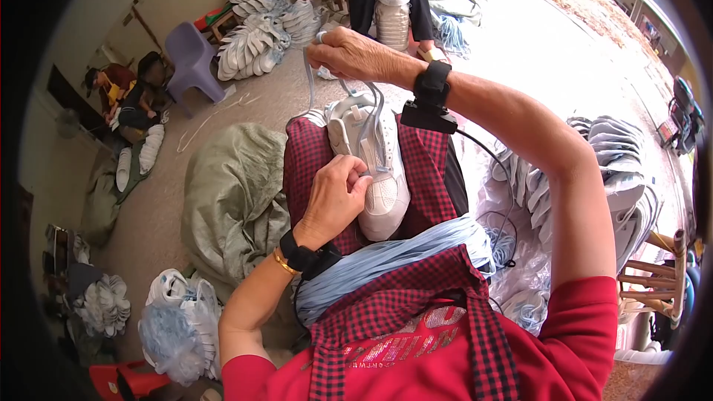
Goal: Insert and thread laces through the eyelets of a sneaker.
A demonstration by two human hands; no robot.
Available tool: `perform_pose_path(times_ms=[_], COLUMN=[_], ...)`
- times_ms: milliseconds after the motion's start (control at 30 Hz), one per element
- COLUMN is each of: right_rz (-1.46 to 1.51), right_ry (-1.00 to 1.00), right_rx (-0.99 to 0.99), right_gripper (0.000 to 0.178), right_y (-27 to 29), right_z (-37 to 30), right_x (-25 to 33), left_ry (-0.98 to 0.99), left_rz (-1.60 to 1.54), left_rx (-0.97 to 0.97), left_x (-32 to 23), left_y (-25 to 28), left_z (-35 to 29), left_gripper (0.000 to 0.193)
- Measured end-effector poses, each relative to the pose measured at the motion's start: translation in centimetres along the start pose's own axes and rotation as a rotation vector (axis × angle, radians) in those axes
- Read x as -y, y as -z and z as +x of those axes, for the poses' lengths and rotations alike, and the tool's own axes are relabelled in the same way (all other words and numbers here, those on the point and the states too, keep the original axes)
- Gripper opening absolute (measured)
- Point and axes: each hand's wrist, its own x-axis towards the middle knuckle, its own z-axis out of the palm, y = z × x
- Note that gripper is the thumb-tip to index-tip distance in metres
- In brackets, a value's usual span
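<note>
A white sneaker [388,204] rests on my lap, toe toward me, with a pale blue-grey lace [376,108] partly threaded through its eyelets. My right hand [345,53] is raised beyond the shoe's collar, its fingers closed around the lace, which hangs in loops down to the shoe. At the shoe's left side my left hand [336,194] is closed, thumb and fingers pinched against the upper near the lowest eyelets. Exactly what lies between those fingertips is hidden. A thick bundle of light blue laces [401,249] stretches across my lap over the red-and-black checked apron [427,174].
Stacked shoe uppers [613,152] stand at my right, near a bamboo stool [661,282]. An olive cloth sack [234,193] lies left; bagged shoes [178,323] sit lower left. Beyond are a purple chair [191,63], more piled uppers [256,44] and other people [386,0] working.
</note>
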Motion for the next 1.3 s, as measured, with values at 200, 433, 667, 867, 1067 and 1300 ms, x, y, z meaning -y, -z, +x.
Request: perform_pose_path(times_ms=[200, 433, 667, 867, 1067, 1300], right_rz=[0.058, -0.078, 0.062, 0.58, 1.092, 1.313], right_ry=[-0.199, 0.037, -0.215, -0.532, -0.477, -0.383], right_rx=[0.198, -0.06, -0.144, 0.065, 0.233, 0.069], right_gripper=[0.01, 0.006, 0.031, 0.038, 0.038, 0.032], right_y=[-2.7, -0.9, 3.4, 4.9, 4.0, 6.9], right_z=[-5.7, -5.2, 0.9, 2.7, 1.3, 2.8], right_x=[0.1, -2.1, -1.1, 6.7, 19.0, 19.9], left_ry=[-0.124, -0.328, -0.368, -0.034, -0.494, -0.685], left_rz=[0.045, 0.159, 0.332, -0.069, 0.423, 0.308], left_rx=[0.164, -0.009, -0.001, -0.162, -0.382, 0.158], left_x=[1.7, -2.1, -1.0, 0.5, 6.4, 3.4], left_y=[1.6, -0.3, -1.2, 0.0, -0.7, 1.8], left_z=[0.7, 0.5, -0.3, 0.0, -0.2, 3.0], left_gripper=[0.009, 0.019, 0.025, 0.015, 0.009, 0.025])
